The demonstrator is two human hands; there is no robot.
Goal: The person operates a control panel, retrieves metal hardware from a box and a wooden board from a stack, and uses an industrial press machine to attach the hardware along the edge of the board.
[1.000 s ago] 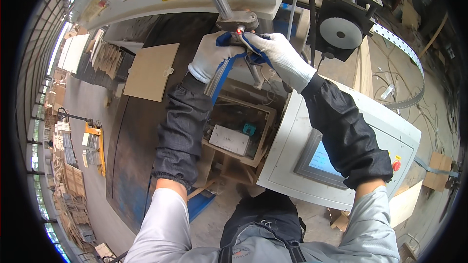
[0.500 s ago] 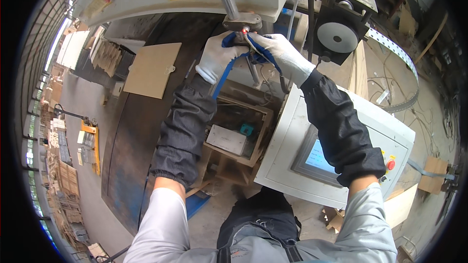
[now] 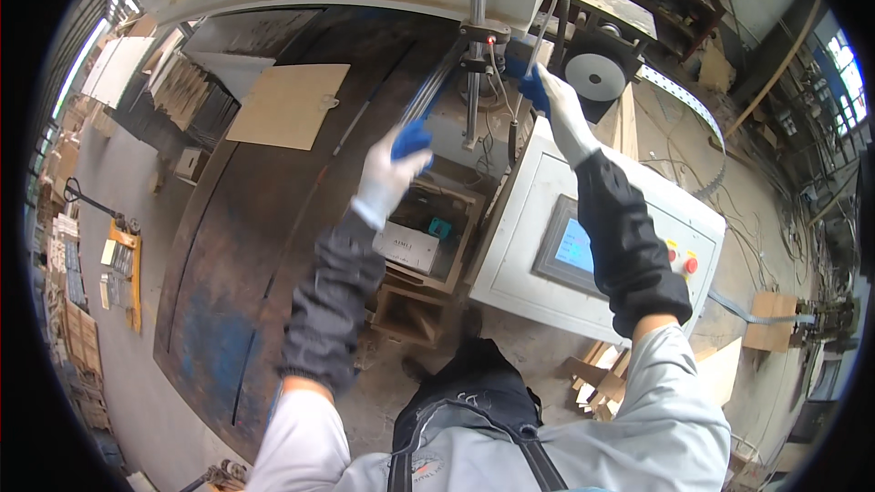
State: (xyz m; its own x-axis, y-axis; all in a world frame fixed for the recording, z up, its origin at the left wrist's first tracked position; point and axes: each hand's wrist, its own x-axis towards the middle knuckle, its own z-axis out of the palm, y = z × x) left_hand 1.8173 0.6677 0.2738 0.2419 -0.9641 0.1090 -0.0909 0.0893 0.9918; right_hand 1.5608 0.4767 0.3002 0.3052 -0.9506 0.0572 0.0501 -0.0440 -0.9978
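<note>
Both my hands wear white gloves with blue-coated fingers. My left hand (image 3: pixel 392 169) hangs over the table's near right edge, slightly blurred, its fingers loosely apart with nothing visible in them. My right hand (image 3: pixel 561 109) is raised beside a grey cable at the machine's right end; its fingers are smeared and partly turned away, so their grip is unclear. Between and beyond the hands stands an upright metal rod (image 3: pixel 478 0) held in a dark clamp block (image 3: pixel 483 34). A small sensor with a red light (image 3: pixel 491 40) sits on that block, apart from both hands.
A tan board (image 3: pixel 290 107) lies on the dark metal table (image 3: pixel 273 210). Right of me stands a white control cabinet (image 3: pixel 510 260) with a screen (image 3: pixel 572 244) and red buttons. A wooden box frame (image 3: pixel 460 269) holds a white carton (image 3: pixel 406 248). Wood scraps (image 3: pixel 602 383) lie on the floor.
Both hands have come away from the clamp block. My left hand moved down toward me, and my right hand moved right toward the cable. The view has shifted too.
</note>
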